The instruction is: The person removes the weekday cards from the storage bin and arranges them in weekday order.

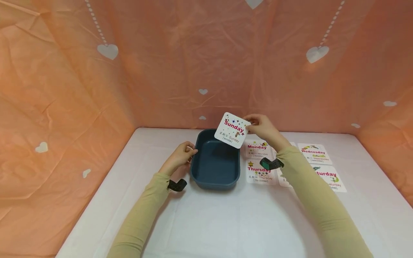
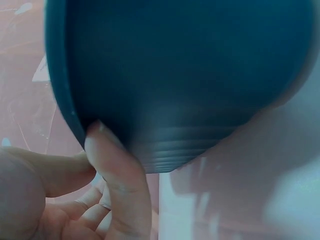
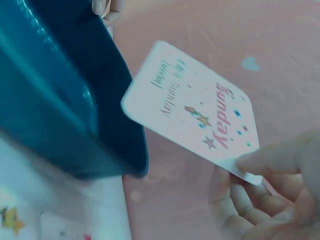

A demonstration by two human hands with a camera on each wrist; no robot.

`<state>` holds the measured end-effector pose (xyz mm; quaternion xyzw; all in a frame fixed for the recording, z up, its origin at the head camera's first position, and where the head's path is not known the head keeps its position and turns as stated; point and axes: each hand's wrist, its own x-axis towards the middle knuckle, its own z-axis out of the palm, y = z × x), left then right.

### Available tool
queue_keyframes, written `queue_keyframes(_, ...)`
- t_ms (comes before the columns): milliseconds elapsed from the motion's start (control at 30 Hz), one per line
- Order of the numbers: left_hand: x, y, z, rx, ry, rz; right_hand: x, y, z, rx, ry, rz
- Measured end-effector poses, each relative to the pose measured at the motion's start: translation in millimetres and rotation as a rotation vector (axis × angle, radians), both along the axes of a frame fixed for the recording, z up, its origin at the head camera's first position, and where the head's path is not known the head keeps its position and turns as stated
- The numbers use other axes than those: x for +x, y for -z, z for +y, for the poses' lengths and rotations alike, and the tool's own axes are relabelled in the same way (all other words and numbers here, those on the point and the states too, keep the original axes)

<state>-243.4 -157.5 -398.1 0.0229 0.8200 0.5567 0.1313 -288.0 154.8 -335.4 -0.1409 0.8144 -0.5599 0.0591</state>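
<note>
My right hand (image 1: 262, 128) pinches a white card with rounded corners, printed "Sunday" (image 1: 232, 130), by its right edge. The card is tilted above the far right part of a dark blue bin (image 1: 214, 161). Seen from the right wrist, thumb and fingers clasp one corner of the card (image 3: 190, 110). My left hand (image 1: 181, 154) grips the bin's left rim, thumb inside and fingers outside, as the left wrist view shows on the bin's wall (image 2: 59, 75). No cards show inside the bin in the head view.
Right of the bin lie two rows of cards: Monday (image 1: 257, 150), Thursday (image 1: 260, 172), Wednesday (image 1: 314, 153), Saturday (image 1: 330, 178) and others partly hidden under my right arm. An orange cloth (image 1: 180, 64) with hearts hangs behind the white table (image 1: 226, 222).
</note>
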Motion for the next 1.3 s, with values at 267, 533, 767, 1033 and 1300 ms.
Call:
queue_keyframes(267, -1.8, -3.3, -3.2, -0.026, 0.007, 0.014, 19.0, 11.9, 46.0, -0.183, 0.146, -0.068)
queue_keyframes(533, -3.2, -0.4, -2.9, -0.019, 0.009, 0.005, 46.1, 20.0, 89.4, -0.027, 0.142, -0.103)
queue_keyframes(767, -4.9, -2.9, -2.0, -0.027, -0.001, 0.002, 77.8, 43.2, 108.1, 0.140, 0.020, -0.124)
queue_keyframes(1033, -6.3, -1.1, -3.1, -0.027, 0.012, 0.005, 107.5, 65.3, 101.2, 0.129, -0.030, -0.154)
queue_keyframes(1300, -5.5, -2.7, -2.0, -0.027, 0.002, 0.009, 123.2, 85.2, 88.2, 0.264, -0.058, -0.066)
